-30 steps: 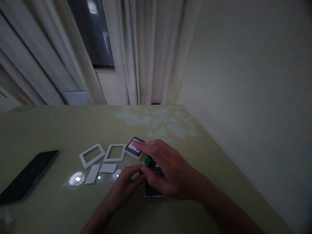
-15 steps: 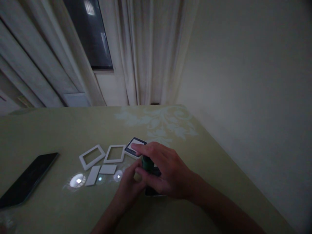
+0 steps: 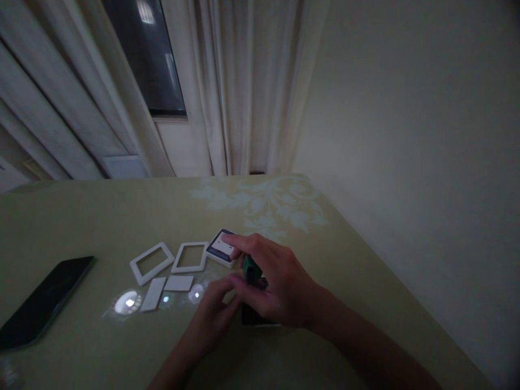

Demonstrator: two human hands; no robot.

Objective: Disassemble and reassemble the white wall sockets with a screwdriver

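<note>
My right hand [image 3: 280, 279] is closed round a green-handled tool [image 3: 251, 269] that looks like a screwdriver; its tip is hidden. Below that hand lies a dark rectangular piece [image 3: 255, 317] with a pale lower edge, mostly covered. My left hand [image 3: 215, 307] is closed, its fingertips pressed together beside the tool and against the right fingers; what they grip is hidden. Just beyond my right index finger sits a white square switch-like unit [image 3: 219, 248] with a dark border, partly covered by the fingers.
Two white rectangular frames [image 3: 138, 274] [image 3: 188, 270] lie left of the hands. Nearer are two small white plates [image 3: 153, 295] [image 3: 179, 283]. A dark tablet-like slab [image 3: 44, 303] rests at the far left. The green tablecloth [image 3: 122, 216] meets a wall [image 3: 406, 162] on the right.
The green handle has turned and shifted slightly right within my right hand. My left fingertips have moved up against the right fingers. The view has shifted slightly.
</note>
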